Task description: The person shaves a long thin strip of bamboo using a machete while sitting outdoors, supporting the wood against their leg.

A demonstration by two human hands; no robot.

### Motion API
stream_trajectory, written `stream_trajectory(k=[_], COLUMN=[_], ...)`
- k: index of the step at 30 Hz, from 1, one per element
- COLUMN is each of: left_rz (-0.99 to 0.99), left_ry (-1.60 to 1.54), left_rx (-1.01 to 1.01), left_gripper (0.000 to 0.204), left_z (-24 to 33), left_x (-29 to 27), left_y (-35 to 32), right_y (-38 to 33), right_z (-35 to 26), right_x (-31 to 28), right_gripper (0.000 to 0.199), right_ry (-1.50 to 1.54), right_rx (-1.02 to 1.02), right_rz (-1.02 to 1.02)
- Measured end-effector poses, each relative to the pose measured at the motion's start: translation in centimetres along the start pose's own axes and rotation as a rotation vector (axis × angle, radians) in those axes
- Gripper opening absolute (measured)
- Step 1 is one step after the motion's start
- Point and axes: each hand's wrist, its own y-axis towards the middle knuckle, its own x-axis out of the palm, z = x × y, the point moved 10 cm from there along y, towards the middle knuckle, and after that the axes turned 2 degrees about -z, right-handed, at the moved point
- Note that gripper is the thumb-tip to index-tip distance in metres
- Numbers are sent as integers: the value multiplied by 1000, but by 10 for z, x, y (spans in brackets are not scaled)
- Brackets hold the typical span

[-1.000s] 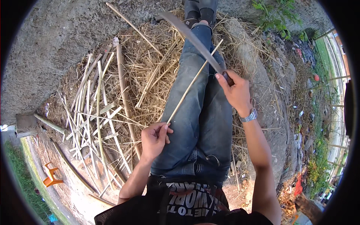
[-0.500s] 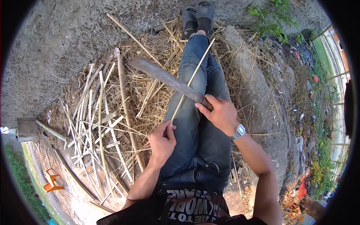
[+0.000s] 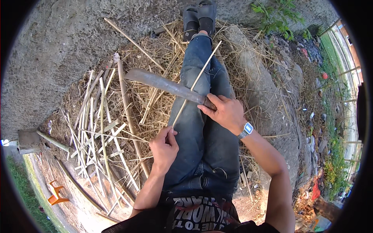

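Observation:
My left hand (image 3: 164, 146) pinches the near end of a thin pale bamboo strip (image 3: 204, 66), which slants up and away to the right over my jeans. In my right hand (image 3: 227, 112), fingers closed, is the dark handle of a machete (image 3: 165, 84). Its broad, worn blade points left and crosses the strip above my thigh; the two appear to touch there. A watch (image 3: 247, 129) is on my right wrist. My legs (image 3: 192, 143) stretch out ahead, shoes together at the far end.
Left of my legs lies a loose pile of split bamboo strips (image 3: 101, 128) beside a longer pole (image 3: 126, 105). Straw and shavings (image 3: 151, 101) cover the ground. A large rock (image 3: 268, 97) lies on the right, a rough wall (image 3: 50, 58) at far left, an orange plastic chair (image 3: 57, 195) at lower left.
The machete has swung slightly, its blade now lying flatter and its tip further left. My left hand and the strip's near end have shifted a little to the left and nearer me.

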Motion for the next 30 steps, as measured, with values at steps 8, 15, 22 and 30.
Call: stream_trajectory(k=[8,15,22,30], left_rz=[-4,-5,-98,-380], left_ry=[-12,5,-112,-696], left_rx=[65,-8,-146,-473], left_gripper=[13,14,10,21], left_z=[6,-10,-45,-56], left_x=[2,-13,-15,18], left_y=[-3,-20,-33,-30], right_y=[26,20,35,0], right_z=[58,47,150,76], right_x=[5,-5,-9,-16], right_gripper=[49,49,54,41], right_ry=[3,-15,95,373], right_rx=[237,117,525,379], right_rz=[32,74,176,88])
